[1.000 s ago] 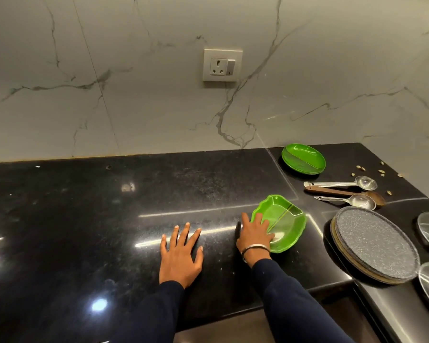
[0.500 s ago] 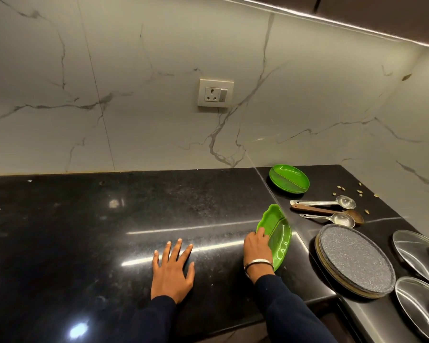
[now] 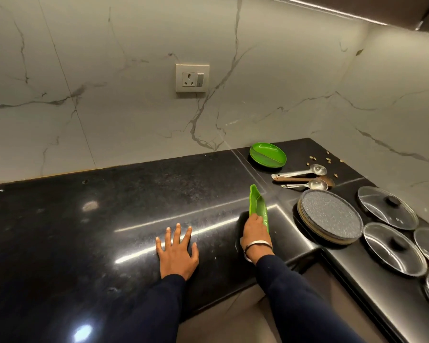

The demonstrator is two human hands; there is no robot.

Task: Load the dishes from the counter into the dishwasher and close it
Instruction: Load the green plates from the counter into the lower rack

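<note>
The glossy green leaf-shaped plastic dish (image 3: 258, 206) stands tipped on edge near the polished black counter's (image 3: 109, 219) front edge, right hand (image 3: 254, 231) curled round its lower end. Left hand (image 3: 177, 253) lies flat, fingers spread.

Green leaf-shaped dish (image 3: 258, 206) stands on edge, held at its near end, extending away from the grip above the counter (image 3: 109, 219)
</note>
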